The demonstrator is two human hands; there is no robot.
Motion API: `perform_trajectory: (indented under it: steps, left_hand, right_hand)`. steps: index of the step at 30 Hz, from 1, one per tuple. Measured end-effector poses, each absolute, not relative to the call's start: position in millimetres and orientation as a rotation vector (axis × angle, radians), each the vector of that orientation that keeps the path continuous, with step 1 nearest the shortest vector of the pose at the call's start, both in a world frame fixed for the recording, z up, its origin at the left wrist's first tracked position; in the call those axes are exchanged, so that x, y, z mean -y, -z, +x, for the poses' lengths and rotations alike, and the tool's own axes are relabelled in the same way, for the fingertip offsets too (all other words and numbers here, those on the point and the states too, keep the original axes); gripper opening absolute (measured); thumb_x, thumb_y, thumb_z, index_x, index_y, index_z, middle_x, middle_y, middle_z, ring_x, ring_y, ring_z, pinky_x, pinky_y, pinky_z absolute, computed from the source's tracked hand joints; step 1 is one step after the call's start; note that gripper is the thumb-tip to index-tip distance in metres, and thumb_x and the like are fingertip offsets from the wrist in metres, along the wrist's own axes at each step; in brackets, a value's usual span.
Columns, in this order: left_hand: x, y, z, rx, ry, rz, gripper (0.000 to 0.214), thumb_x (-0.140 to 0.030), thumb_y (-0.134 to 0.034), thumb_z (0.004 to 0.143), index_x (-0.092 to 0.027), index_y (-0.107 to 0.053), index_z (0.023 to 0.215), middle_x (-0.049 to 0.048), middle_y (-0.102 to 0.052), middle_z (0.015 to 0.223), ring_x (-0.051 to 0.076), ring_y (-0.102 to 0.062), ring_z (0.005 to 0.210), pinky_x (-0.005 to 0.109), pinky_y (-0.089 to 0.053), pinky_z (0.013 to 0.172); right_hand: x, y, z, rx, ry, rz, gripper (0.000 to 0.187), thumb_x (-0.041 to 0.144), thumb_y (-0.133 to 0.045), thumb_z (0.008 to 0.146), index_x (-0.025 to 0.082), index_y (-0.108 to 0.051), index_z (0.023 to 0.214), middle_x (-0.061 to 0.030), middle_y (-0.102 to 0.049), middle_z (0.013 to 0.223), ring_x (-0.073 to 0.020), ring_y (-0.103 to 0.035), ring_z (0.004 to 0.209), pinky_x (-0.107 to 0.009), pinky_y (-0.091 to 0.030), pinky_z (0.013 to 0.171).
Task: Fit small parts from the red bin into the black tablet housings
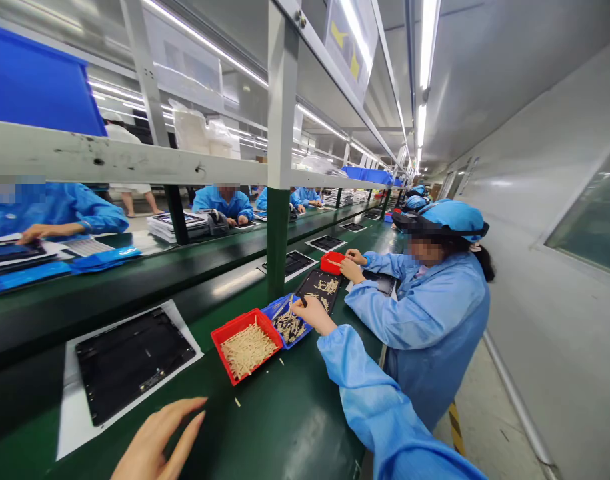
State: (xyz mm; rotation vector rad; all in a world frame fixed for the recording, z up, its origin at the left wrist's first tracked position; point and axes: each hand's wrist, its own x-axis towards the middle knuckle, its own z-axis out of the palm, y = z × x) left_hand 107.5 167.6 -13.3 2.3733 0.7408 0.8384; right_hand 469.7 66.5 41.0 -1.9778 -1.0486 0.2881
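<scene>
My left hand [155,440] lies low on the green workbench [279,427] with its fingers apart, holding nothing. It is nearest a black panel [135,363] lying on a white sheet [72,413]. My right hand [312,315], in a blue sleeve [379,407], reaches over the corner of a blue tray [295,333] holding dark and pale strips. Whether its fingers grip anything is hard to see. A red tray [247,347] full of pale sticks stands next to the blue tray, with a few loose sticks on the bench.
A co-worker in a blue gown [425,313] sits to my right, hands at a small red tray [332,262] beside a black tray [319,291]. A steel shelf post [279,167] rises from the bench. Other workers sit across the line.
</scene>
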Motion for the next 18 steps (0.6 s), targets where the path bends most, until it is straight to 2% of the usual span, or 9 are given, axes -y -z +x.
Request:
perform_trajectory:
  steps: [3,6,10,14,18]
  left_hand:
    - [-154.3,-23.4,168.1,-0.710,-0.762,2.199,0.043,-0.062,-0.056,0.082,-0.028,-0.073,0.102,0.0028,-0.077,0.108,0.026,-0.073,0.098,0.038,-0.059,0.089]
    - [-150.2,-46.6,228.8,-0.665,-0.712,2.100,0.046,-0.060,-0.052,0.084,-0.023,-0.070,0.105,0.0054,-0.078,0.101,0.023,-0.073,0.083,0.035,-0.059,0.077]
    - [-152.1,-55.7,281.4,-0.605,-0.710,2.077,0.049,-0.059,-0.059,0.077,-0.021,-0.068,0.108,0.0054,-0.077,0.097,0.024,-0.073,0.087,0.036,-0.058,0.081]
    - [-154.1,-56.3,295.2,-0.571,-0.655,2.081,0.039,-0.057,-0.054,0.080,-0.024,-0.072,0.094,0.0038,-0.078,0.090,0.026,-0.072,0.088,0.036,-0.054,0.082]
    - [-160.6,-55.4,290.5,-0.607,-0.610,2.050,0.037,-0.057,-0.057,0.076,-0.023,-0.072,0.083,0.0039,-0.076,0.085,0.027,-0.070,0.086,0.036,-0.052,0.080]
  right_hand:
    - [-63.6,-38.2,459.8,1.061,-0.307,-1.850,0.022,0.027,-0.057,0.088,0.012,-0.069,0.078,0.0001,-0.061,0.066,-0.0125,-0.054,0.063,-0.022,-0.043,0.060]
    - [-61.3,-39.2,447.4,1.113,-0.337,-1.742,0.023,0.030,-0.059,0.090,0.012,-0.070,0.081,-0.0004,-0.062,0.065,-0.0126,-0.052,0.061,-0.023,-0.044,0.058]
    - [-57.6,-44.0,434.7,1.199,-0.365,-1.659,0.020,0.029,-0.061,0.089,0.014,-0.072,0.083,-0.0015,-0.068,0.074,-0.0134,-0.060,0.069,-0.022,-0.048,0.066]
    - [-54.5,-46.6,428.3,1.212,-0.326,-1.706,0.017,0.023,-0.059,0.089,0.015,-0.071,0.081,-0.0002,-0.067,0.073,-0.0126,-0.060,0.067,-0.021,-0.046,0.064]
    - [-54.8,-42.3,429.5,1.184,-0.216,-1.857,0.016,0.020,-0.059,0.087,0.016,-0.068,0.075,0.0005,-0.064,0.069,-0.0128,-0.057,0.065,-0.021,-0.041,0.061]
